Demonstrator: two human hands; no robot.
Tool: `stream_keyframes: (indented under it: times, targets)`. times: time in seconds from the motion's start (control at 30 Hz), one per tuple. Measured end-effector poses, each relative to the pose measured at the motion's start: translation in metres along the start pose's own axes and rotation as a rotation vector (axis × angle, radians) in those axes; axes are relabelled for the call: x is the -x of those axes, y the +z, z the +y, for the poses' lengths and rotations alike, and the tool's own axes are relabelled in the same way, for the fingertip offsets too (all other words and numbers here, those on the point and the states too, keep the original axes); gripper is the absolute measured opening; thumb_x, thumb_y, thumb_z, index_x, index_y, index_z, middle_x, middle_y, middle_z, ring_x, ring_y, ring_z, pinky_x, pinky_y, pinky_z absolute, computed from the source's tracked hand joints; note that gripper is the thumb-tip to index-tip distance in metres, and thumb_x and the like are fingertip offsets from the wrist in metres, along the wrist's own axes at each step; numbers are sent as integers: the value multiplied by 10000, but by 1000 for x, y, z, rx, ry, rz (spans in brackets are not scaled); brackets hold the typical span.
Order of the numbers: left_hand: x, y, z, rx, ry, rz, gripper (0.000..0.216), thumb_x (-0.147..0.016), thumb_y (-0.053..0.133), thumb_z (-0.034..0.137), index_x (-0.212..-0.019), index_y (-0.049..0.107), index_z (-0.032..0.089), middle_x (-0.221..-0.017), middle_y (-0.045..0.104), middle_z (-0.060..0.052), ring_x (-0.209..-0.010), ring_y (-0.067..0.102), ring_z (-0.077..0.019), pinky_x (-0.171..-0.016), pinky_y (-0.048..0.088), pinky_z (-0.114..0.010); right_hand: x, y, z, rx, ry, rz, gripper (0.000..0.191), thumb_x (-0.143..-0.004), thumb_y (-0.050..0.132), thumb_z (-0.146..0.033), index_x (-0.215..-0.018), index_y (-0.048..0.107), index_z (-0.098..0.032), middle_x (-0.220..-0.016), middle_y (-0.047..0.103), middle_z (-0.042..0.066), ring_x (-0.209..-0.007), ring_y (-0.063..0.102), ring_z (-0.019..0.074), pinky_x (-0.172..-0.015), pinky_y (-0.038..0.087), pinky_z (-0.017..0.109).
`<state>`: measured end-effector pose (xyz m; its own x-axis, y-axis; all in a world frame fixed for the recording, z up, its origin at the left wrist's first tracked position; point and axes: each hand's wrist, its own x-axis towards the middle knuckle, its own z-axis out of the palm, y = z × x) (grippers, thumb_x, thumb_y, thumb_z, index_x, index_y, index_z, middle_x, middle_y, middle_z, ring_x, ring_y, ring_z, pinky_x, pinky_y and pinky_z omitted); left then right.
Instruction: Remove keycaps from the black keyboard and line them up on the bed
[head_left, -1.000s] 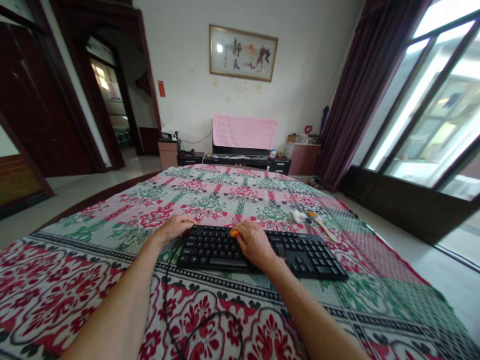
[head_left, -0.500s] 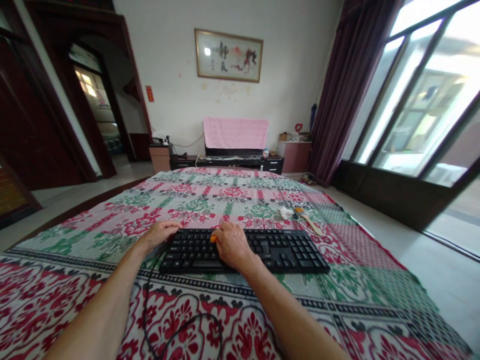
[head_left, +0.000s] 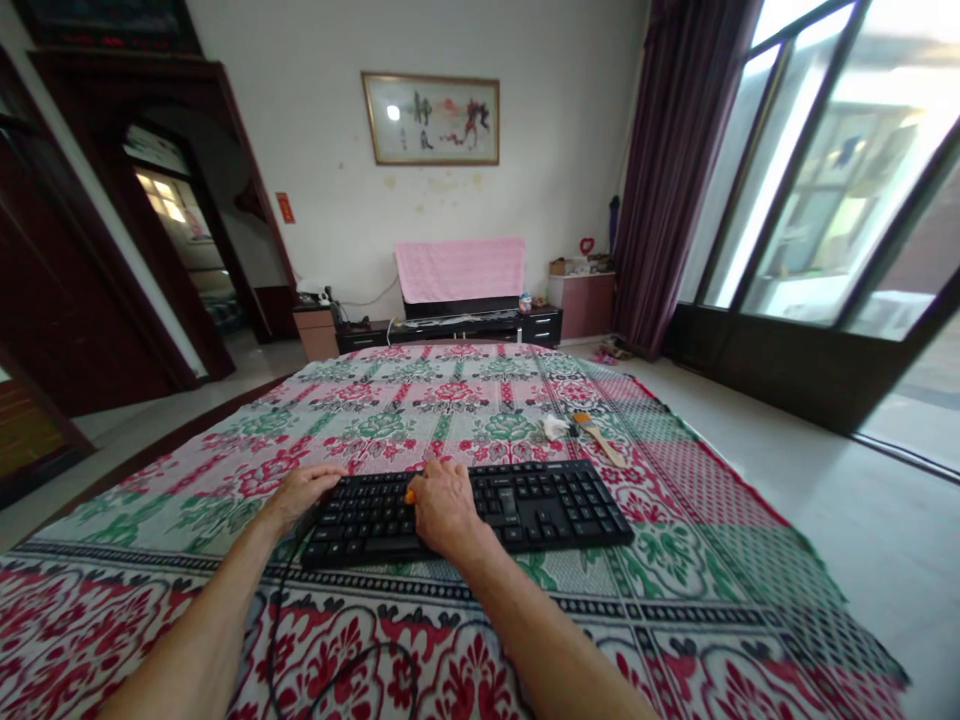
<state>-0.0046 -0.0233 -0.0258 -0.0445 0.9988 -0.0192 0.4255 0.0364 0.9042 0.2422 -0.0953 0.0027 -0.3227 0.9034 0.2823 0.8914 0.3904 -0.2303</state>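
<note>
A black keyboard [head_left: 540, 505] lies on a red, green and white floral cloth [head_left: 420, 400]. My left hand [head_left: 300, 490] rests curled on the keyboard's left end, holding it steady. My right hand [head_left: 442, 505] sits on the middle of the keys with its fingers closed around a small orange tool [head_left: 409, 495], whose tip shows at the keys. The keyboard's black cable [head_left: 285, 620] runs from its left end toward me across the cloth.
A wooden-handled brush [head_left: 596, 438] and a white crumpled wipe [head_left: 555, 427] lie beyond the keyboard's right end. A low cabinet with a pink-covered screen [head_left: 459, 270] stands at the far wall. Glass doors [head_left: 817, 200] and bare floor are to the right.
The view has shifted right and down, so everything sits further left in frame. My right hand with the orange tool has crept slightly leftward along the keys. My left hand stays on the keyboard's end.
</note>
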Motion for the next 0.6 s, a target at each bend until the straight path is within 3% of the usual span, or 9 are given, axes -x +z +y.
stream_keyframes:
  times: [0.6]
  targets:
    - [-17,-6,-24,-315,159,24,343,-650,499,421,-849,693,220,-744,695,12,-720,619,-197,-598,461,-231,9,-13,10,101,18,-50,230,-764,426,-223,-851,635,-182,-895,552,93,-879,468,210,-801,296,361]
